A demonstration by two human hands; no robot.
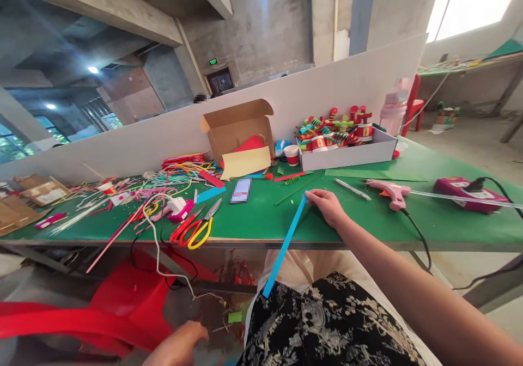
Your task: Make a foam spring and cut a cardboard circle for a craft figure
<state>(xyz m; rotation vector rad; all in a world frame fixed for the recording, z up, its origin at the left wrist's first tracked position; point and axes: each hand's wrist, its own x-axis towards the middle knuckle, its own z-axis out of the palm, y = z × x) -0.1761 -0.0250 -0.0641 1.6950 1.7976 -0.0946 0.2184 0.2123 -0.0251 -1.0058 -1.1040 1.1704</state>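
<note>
My right hand [328, 205] rests on the green table [368, 224] near its front edge, its fingers pinched on the top end of a long blue paper strip [284, 246]. The strip slants down off the table edge toward my lap. My left hand [180, 344] hangs low at the bottom of the view, below the table, beside a red plastic stool [126, 295]; its fingers curl downward and I cannot see whether they hold anything.
A pink glue gun [391, 193] and a pen [352, 189] lie right of my hand. Red and yellow scissors [196, 227], a phone [241, 190], an open cardboard box [237, 129], a white tray of crafts [347, 151] and tangled pipe cleaners [163, 183] crowd the left.
</note>
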